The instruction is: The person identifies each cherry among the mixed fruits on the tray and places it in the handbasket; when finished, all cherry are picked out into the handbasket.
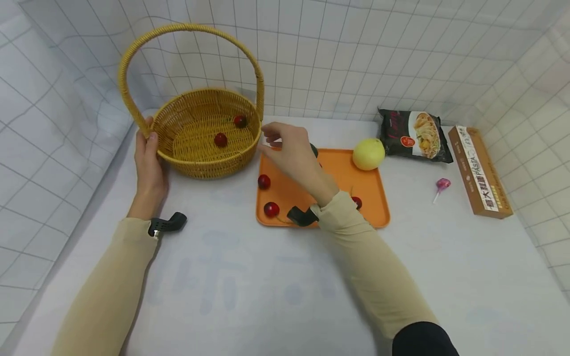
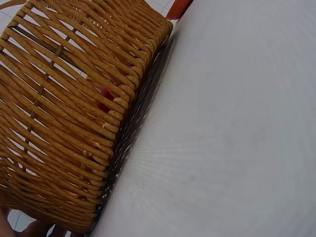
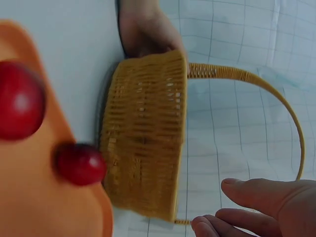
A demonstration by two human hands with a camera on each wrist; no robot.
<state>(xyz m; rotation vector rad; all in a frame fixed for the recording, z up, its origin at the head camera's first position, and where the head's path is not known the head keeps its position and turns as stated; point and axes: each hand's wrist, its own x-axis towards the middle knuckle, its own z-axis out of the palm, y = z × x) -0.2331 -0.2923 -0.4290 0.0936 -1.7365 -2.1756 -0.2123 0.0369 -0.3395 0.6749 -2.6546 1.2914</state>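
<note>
A yellow wicker basket (image 1: 207,168) with a tall arched handle stands at the back left, two dark red cherries (image 1: 220,140) lying inside it. At its left side, by the foot of the handle, my left hand (image 1: 149,165) grips the basket. My right hand (image 1: 291,148) hovers beside the right rim, over the orange tray's corner. In the right wrist view its thumb (image 3: 256,193) and fingers are apart, with nothing between them. Cherries (image 1: 264,181) lie on the orange tray (image 1: 338,170), one near its left edge, another at the front left, a third partly behind the right sleeve.
A yellow-green round fruit (image 1: 368,154) sits at the tray's back right corner. Partly hidden behind the right hand is a dark green thing (image 1: 314,150). Farther right are a black noodle packet (image 1: 414,136), a pink lollipop (image 1: 443,184) and a brown pasta box (image 1: 481,173). Gridded white sheeting surrounds the table.
</note>
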